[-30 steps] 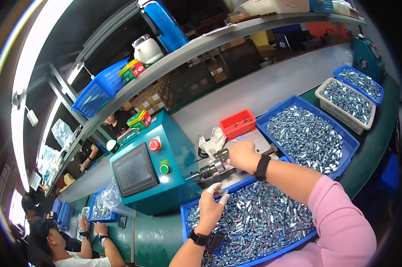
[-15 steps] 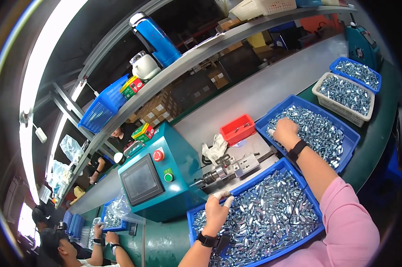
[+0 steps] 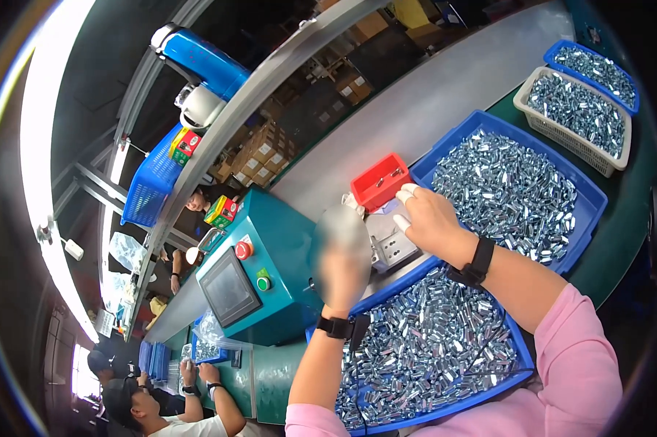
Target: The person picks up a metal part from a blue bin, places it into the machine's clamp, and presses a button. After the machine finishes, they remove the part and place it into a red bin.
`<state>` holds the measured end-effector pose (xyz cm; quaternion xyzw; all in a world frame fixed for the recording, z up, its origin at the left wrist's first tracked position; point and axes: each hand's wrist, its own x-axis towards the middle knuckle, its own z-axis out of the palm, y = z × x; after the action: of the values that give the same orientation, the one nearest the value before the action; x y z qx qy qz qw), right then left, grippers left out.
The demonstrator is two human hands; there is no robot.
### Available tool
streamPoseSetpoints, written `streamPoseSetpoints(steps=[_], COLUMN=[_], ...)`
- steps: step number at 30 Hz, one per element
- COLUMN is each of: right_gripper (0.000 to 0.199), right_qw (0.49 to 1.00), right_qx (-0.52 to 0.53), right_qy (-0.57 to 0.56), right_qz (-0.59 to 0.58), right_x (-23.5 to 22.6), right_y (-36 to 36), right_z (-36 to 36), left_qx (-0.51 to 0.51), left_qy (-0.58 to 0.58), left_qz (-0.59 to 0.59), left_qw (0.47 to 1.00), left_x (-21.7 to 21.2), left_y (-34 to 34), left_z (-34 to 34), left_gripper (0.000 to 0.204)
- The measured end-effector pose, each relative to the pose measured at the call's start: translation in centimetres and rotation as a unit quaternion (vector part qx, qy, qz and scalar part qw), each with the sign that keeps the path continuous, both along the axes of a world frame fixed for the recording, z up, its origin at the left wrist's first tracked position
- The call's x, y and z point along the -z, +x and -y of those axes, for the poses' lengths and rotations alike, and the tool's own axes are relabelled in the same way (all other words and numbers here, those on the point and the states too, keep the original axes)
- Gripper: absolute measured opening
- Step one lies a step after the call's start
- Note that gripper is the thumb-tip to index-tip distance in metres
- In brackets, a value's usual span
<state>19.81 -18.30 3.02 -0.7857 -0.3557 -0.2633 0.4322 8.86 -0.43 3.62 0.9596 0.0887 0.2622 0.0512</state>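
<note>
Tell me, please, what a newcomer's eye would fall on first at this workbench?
Probably the blue trays heaped with small shiny metal parts, one under the forearms, one further right. Next, the teal machine on the left, with a dark screen, a red button and a green one. Between them the right hand rests on a small metal fixture beside a red box, while the left hand is raised and blurred.
</note>
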Motion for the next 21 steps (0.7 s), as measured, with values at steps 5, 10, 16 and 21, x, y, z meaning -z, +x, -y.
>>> streamPoseSetpoints(steps=[5, 10, 16, 21], right_gripper=[0.033, 0.029, 0.029, 0.030], right_qw=[0.998, 0.987, 0.939, 0.918], right_qx=[-0.032, -0.091, -0.208, -0.286], right_qy=[-0.048, -0.074, -0.159, -0.145], right_qz=[-0.033, -0.109, -0.221, -0.232], right_x=[-0.5, -0.4, 0.6, -0.4], right_y=[-0.4, -1.7, -1.7, -3.3], right_z=[0.0, -0.2, -0.6, -0.5], left_qx=[0.010, 0.042, 0.059, 0.105], left_qy=[-0.020, 0.173, -0.190, -0.202], left_qz=[-0.049, 0.036, -0.196, -0.201], left_qw=[0.999, 0.983, 0.960, 0.953], left_x=[-0.5, -1.2, 1.3, 4.3], left_y=[0.8, -0.1, -6.6, -9.4], left_z=[-1.2, 1.1, 4.2, 4.2], left_gripper=[0.015, 0.021, 0.025, 0.021])
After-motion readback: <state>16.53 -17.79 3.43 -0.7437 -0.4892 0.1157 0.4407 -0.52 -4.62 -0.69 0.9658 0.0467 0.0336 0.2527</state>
